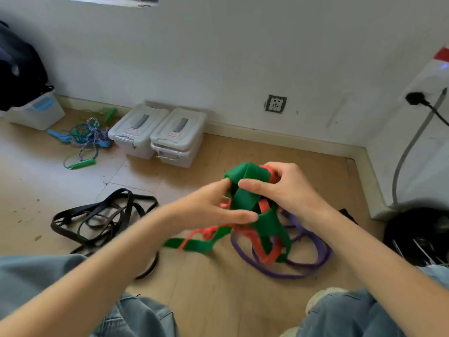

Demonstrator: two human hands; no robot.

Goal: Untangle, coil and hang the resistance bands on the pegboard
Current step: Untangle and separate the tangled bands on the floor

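Hands [211,207] [286,188] grip tangled green band [245,198]; bin labels [174,134] unreadable.

light: soft, even daylight, moderately bright | shadows: faint on wall [218,57] | glare: none | blur: motion smear on left hand [209,207] and forearms | distortion: wide-angle bowing of baseboard [279,138] at edges

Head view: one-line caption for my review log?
Both hands work a tangle of green band, red and purple bands above the floor.

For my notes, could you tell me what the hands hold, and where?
Both the left hand and right hand grip the green band at its raised top folds.
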